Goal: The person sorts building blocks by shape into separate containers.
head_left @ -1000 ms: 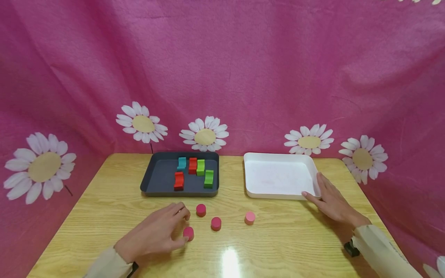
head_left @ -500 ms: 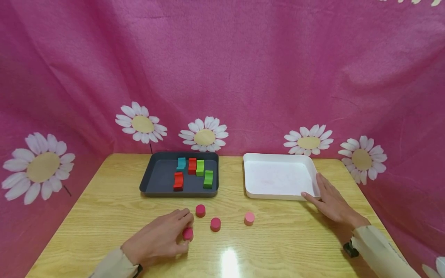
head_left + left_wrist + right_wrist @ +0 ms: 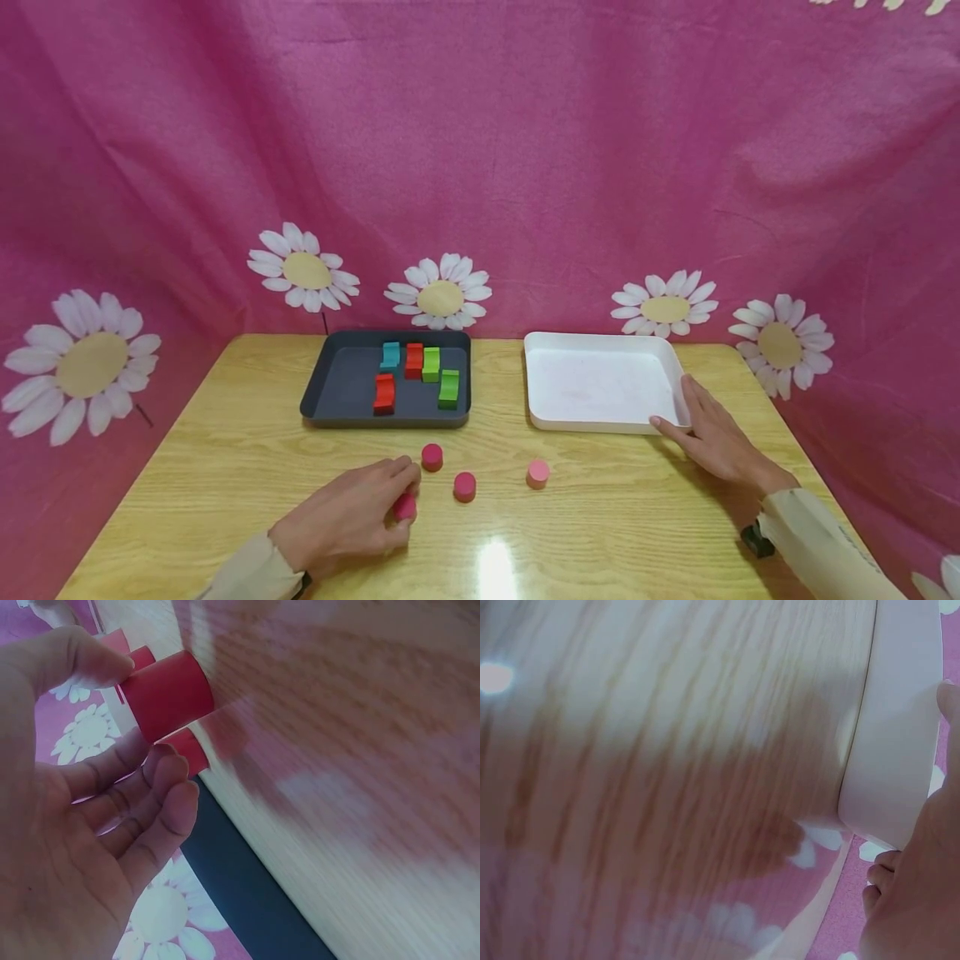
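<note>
My left hand pinches a dark pink cylinder between thumb and index finger, low over the table. In the left wrist view the other fingers are loosely bent beside it. Two more dark pink cylinders, one behind and one to the right, stand close by. A light pink cylinder stands farther right. My right hand holds the near right corner of a white tray, thumb at the front rim and fingers along the right side. In the right wrist view the fingertips bend at the tray's outer corner.
A dark grey tray stands at the back left. In it lie curved blocks: blue, red, green and others. A pink flowered cloth hangs behind the wooden table.
My left hand has moved a little right and its fingers have closed in round the nearest dark pink cylinder. My right hand has stayed at the white tray's corner.
</note>
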Tool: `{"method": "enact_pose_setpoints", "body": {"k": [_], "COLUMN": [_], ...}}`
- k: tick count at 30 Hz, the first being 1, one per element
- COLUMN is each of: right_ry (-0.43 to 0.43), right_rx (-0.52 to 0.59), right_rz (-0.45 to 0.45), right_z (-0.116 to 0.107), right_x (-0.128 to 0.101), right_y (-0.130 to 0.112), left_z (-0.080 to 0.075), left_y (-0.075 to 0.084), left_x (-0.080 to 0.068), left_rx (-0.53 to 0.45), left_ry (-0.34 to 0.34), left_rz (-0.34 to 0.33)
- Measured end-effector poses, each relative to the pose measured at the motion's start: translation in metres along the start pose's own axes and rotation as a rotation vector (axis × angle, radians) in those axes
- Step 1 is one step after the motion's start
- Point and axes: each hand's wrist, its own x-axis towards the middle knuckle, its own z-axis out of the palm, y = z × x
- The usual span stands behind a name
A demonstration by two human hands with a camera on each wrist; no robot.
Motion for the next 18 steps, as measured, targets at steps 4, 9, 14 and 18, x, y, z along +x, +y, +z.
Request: {"method": "enact_pose_setpoints", "body": {"k": [4,9,14,18], "right_ry": [-0.001,0.001,0.005,0.005], "right_rx": [0.004,-0.003,-0.004,-0.001], "right_rz": [0.001,0.002,0.007,0.004], "right_z": [0.000,0.001,0.002,0.003], "right_x": [0.000,0.001,0.001,0.001], "right_y": [0.000,0.003,0.004,0.004], "left_z": [0.000,0.000,-0.002,-0.009], "left_y": [0.001,0.002,0.004,0.011], "left_x": [0.000,0.002,0.002,0.001], "left_rx": [-0.007,0.029,0.050,0.074], "left_ry": [-0.007,0.001,0.007,0.010], "left_rz": [-0.006,0.021,0.060,0.065]}}
